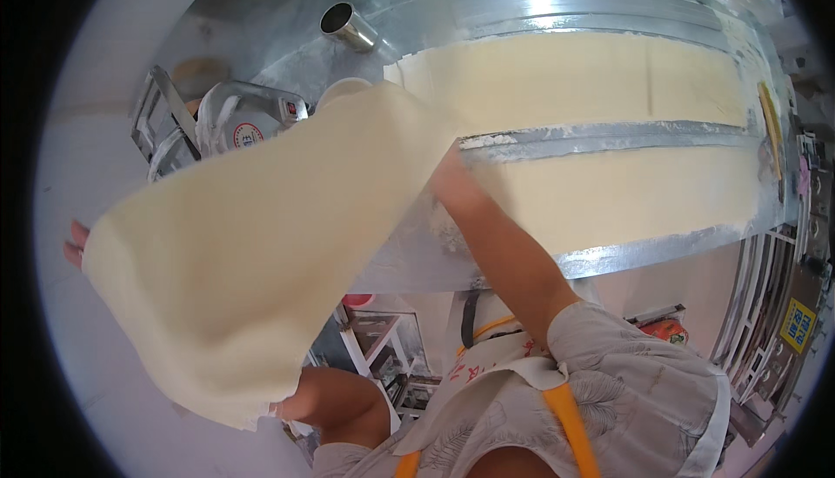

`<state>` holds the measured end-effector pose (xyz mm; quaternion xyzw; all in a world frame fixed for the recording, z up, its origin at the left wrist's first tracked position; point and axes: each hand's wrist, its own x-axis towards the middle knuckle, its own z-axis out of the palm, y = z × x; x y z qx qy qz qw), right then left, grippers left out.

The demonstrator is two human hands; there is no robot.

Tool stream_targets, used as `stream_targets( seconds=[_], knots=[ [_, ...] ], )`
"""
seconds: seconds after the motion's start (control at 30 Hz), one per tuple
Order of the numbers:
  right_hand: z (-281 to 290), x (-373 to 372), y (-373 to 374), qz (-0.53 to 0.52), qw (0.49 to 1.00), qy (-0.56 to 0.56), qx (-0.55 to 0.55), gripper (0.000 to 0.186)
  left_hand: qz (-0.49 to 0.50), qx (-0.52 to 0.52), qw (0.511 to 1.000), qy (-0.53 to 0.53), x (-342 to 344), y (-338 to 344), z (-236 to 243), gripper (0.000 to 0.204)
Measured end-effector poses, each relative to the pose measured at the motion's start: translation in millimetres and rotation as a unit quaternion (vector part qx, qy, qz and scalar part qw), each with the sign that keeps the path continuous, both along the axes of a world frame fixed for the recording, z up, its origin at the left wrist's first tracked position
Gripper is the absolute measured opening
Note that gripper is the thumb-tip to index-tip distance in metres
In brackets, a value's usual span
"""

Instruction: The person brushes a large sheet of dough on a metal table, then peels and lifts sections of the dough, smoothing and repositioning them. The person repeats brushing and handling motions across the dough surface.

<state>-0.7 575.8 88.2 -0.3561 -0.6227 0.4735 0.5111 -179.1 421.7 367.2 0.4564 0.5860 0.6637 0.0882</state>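
A wide, pale sheet of dough [252, 243] hangs between my two arms and droops in the middle, off the left end of the metal table. Only the fingertips of my left hand [76, 245] show past the sheet's far left edge; that forearm runs beneath the dough. At the sheet's right edge, above the table, my right hand [447, 173] holds the dough, its fingers mostly hidden under it. Two more flat dough sheets lie on the table, a far one [565, 82] and a near one [617, 191].
Floury metal strips [609, 136] run between and behind the flat sheets. Back left stands a steel cup [350, 27]. A clear plastic jug [235, 121] and the rim of a white bowl [344, 91] show behind the lifted dough. A thin wooden stick [771, 130] lies at the right end.
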Motion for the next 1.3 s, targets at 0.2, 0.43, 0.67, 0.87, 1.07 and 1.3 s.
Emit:
stream_targets(
  seconds=[0.2,0.43,0.67,0.87,1.07,1.3],
  knots=[
    [28.2,100.5,-22.5,0.023,0.936,0.338,-0.095,0.041,0.024,-0.028,0.999,-0.023,14.3,-27.9,-23.1,0.065],
    [20.6,303.0,-76.5,-0.022,0.833,0.534,-0.143,0.047,-0.035,-0.051,0.996,-0.057,105.8,-0.8,-37.6,0.064],
    [-18.2,544.7,-125.8,-0.199,0.898,0.378,-0.107,0.047,-0.145,-0.096,0.978,-0.114,277.0,83.2,-82.5,0.064],
    [-25.4,726.1,-101.8,-0.060,0.698,0.693,-0.167,0.061,-0.175,-0.149,0.951,-0.207,431.4,136.1,-117.3,0.063],
    [-137.5,849.1,-147.5,-0.278,0.900,0.281,-0.184,0.058,-0.204,-0.191,0.951,-0.134,581.1,134.1,-182.7,0.064],
    [-142.3,862.8,-146.9,-0.316,0.771,0.466,-0.297,0.049,-0.163,-0.308,0.598,0.722,620.6,118.3,-209.9,0.067]
  ],
)
